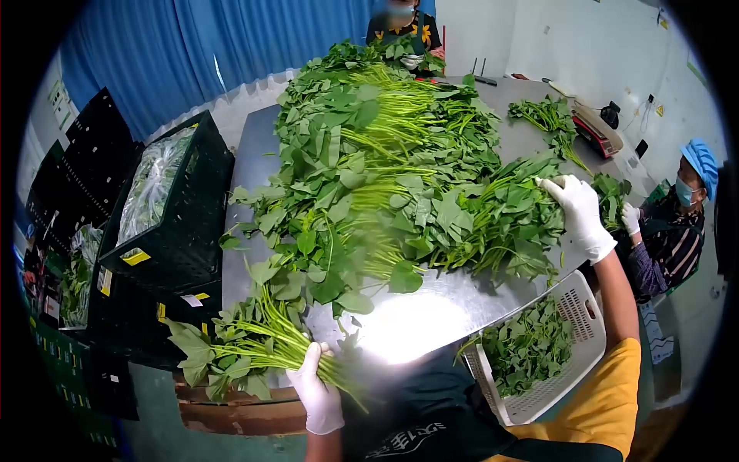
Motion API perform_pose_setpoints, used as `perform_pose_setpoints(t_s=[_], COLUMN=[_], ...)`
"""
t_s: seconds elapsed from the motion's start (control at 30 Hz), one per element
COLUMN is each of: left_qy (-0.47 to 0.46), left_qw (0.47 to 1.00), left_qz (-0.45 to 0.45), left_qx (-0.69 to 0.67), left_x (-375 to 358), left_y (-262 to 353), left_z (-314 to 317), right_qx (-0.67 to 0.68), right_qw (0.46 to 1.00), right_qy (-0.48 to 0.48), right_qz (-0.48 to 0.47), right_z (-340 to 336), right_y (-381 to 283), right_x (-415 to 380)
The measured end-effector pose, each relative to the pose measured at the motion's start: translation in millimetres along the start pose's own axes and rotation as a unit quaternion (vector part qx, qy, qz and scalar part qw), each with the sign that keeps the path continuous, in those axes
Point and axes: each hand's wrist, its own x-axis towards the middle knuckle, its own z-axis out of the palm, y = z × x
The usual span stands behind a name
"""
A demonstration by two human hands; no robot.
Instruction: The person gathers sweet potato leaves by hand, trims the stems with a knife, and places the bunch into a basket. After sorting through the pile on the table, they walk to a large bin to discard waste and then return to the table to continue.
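Both of my hands wear white gloves. My left hand (316,391), at the near left of the table, is closed round the stems of a bunch of leafy greens (258,343), whose leaves point left. On the right side of the big pile of leafy greens (431,192), my right hand (581,215) is closed on some greens at the pile's edge; leaves partly hide its fingertips. The pile's long pale stems run across the steel table (416,312), with leaves on both sides.
A white basket (589,323) of leaves stands against my right side. Dark crates (165,262) with bagged greens stand to the left. A red scale (593,135) sits at the far right. One co-worker (670,223) is at right, another (404,35) across the table.
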Motion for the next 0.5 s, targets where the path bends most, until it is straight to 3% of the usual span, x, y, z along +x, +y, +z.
perform_pose_setpoints(t_s=[0.07, 0.3, 0.5], left_qy=[-0.033, -0.106, -0.116], left_qw=[0.999, 0.99, 0.982], left_qz=[-0.002, 0.002, 0.045], left_qx=[0.004, 0.091, 0.145], left_x=[3, 9, 8], left_y=[1, 16, 16], left_z=[0, 5, 0], right_qx=[0.032, -0.201, -0.242], right_qw=[0.999, 0.973, 0.961], right_qy=[-0.004, 0.002, 0.0], right_qz=[-0.029, -0.114, -0.135], right_z=[-47, -129, -181], right_y=[-11, 2, 5], right_x=[16, 26, 39])
